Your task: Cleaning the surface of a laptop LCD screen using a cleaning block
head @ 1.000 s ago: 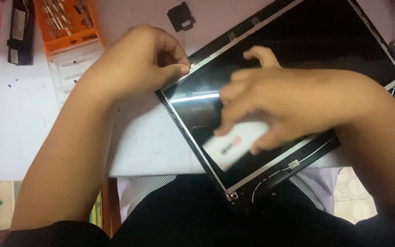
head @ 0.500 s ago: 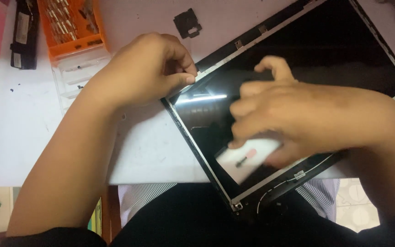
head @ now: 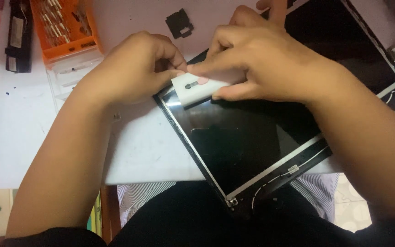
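- White table (head: 33,137) underneath; orange screwdriver case (head: 65,27) at far left; small black bracket (head: 179,23) nearby.
- Laptop screen panel (head: 252,137) flat, skewed, near corner overhanging table edge.
- White plastic card (head: 197,87) at panel's left corner, long axis running left-right, slightly tilted.
- Right hand (head: 261,64) pinching card; left hand (head: 133,68) closed, fingertips at card's end.

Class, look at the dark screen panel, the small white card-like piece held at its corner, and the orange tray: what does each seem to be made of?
Screen panel: probably glass or glossy plastic, since it mirrors light; thin silvery rim looks metal.
White piece, held by both hands: seemingly smooth matte plastic, stiff and flat.
Orange tray: looks like moulded plastic, uniform bright colour, holding shiny, likely metal bits.
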